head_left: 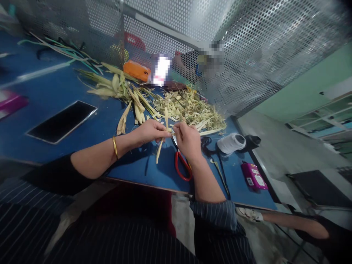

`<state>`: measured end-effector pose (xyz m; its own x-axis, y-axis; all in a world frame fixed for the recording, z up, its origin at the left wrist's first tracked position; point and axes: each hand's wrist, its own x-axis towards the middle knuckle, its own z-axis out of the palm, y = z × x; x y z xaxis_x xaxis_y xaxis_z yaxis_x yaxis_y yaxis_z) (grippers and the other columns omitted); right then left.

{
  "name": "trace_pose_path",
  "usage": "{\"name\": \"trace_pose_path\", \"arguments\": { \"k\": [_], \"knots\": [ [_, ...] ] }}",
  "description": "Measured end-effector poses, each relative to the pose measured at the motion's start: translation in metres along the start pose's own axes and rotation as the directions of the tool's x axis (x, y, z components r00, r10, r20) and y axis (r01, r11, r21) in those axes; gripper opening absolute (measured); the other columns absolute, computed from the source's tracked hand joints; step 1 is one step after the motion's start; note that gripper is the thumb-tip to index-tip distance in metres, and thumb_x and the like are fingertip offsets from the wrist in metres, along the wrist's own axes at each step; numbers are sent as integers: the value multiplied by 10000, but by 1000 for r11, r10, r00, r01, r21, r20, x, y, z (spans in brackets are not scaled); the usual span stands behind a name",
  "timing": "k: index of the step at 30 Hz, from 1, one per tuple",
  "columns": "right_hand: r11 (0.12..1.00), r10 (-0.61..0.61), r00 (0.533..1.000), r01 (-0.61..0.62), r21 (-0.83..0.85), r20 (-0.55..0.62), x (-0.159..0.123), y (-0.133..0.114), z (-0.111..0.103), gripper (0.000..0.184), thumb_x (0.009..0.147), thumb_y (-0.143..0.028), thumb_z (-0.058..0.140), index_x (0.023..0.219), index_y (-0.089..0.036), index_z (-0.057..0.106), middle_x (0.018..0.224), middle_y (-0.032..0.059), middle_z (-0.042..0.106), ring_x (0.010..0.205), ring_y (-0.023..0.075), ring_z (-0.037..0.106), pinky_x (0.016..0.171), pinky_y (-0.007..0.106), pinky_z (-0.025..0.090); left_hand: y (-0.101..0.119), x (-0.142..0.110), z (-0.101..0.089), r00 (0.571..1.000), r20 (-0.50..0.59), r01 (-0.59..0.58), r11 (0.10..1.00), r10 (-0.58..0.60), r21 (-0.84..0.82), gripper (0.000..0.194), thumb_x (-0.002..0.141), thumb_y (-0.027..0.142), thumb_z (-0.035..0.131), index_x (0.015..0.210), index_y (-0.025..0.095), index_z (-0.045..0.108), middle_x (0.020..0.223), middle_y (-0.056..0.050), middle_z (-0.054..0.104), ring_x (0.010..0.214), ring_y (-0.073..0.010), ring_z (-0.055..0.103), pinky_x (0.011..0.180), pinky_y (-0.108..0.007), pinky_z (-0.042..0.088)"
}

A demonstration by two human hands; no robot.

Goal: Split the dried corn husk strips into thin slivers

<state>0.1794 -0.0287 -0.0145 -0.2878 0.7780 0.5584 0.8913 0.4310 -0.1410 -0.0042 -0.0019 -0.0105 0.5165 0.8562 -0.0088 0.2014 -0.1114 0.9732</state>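
Note:
My left hand point(150, 131) and my right hand point(187, 139) meet above the blue table point(82, 128), both pinched on a pale dried leaf strip point(164, 137) that hangs down between them. The left fingers grip its middle from the left, and the right fingers close on it from the right. A gold bangle sits on my left wrist. Red-handled scissors point(182, 165) lie on the table just under my right hand, partly hidden by it.
A heap of dried leaf scraps point(189, 108) and longer leaves point(123, 91) lie beyond the hands. A phone point(62, 121) lies at left, a white thread spool point(231, 143) and a pink device point(254, 176) at right. Perforated metal screens stand behind.

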Motion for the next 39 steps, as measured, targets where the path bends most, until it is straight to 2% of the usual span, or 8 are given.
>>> {"name": "trace_pose_path", "arguments": {
  "k": [7,13,15,17,20,26,33,39],
  "knots": [
    [959,230,973,-223,173,-25,2,4,9,133,928,-312,497,976,-204,558,664,-16,608,605,172,527,688,293,389,1,-2,3,999,14,29,1000,-29,3,298,737,335,713,516,152,633,456,0,498,461,-70,413,455,-220,257],
    [992,-119,942,123,-8,-315,-4,-8,-10,158,925,-325,545,984,-235,660,944,61,653,940,207,574,883,370,366,-1,3,5,969,-167,141,965,-180,-220,214,752,290,714,608,135,682,479,-16,550,425,-78,462,435,-219,340],
    [943,-331,927,316,-109,-175,-6,-18,-12,147,929,-287,537,968,-245,672,836,33,641,828,183,553,854,365,348,-2,5,7,957,-206,132,937,-206,-323,185,742,249,718,616,121,675,514,-12,573,452,-77,493,452,-210,372],
    [843,-500,865,495,-211,37,-7,-28,-9,195,942,-230,491,1033,-219,663,835,40,647,806,183,533,850,371,335,-5,6,10,954,-227,93,915,-194,-393,165,724,230,731,630,107,674,562,-11,601,484,-66,506,466,-192,377],
    [733,-556,796,605,-309,238,-8,-41,3,272,955,-155,406,1127,-136,616,923,96,654,884,219,533,868,388,334,-9,6,13,946,-238,88,882,-219,-463,146,721,225,728,657,106,674,605,-16,630,509,-68,526,467,-184,374],
    [753,-460,840,541,-375,288,-10,-46,18,302,976,-130,307,1096,-132,584,928,117,647,829,237,528,783,393,339,-12,7,15,940,-167,176,840,-298,-513,132,717,234,744,681,121,684,622,-27,651,541,-92,575,478,-200,395],
    [866,-415,910,400,-299,15,-10,-36,18,238,989,-175,354,855,-182,550,756,44,615,748,181,521,739,337,314,-6,6,-1,986,-67,101,873,-150,-478,153,701,227,762,699,92,691,626,-6,622,523,-47,488,478,-174,330],
    [814,-518,855,482,-325,-31,-12,-34,14,211,961,-151,402,809,-192,544,745,36,598,734,177,493,753,329,319,-1,3,-2,983,-86,94,853,-160,-513,110,772,145,665,675,94,667,643,-17,641,561,-49,558,570,-159,434]
  ]
}}
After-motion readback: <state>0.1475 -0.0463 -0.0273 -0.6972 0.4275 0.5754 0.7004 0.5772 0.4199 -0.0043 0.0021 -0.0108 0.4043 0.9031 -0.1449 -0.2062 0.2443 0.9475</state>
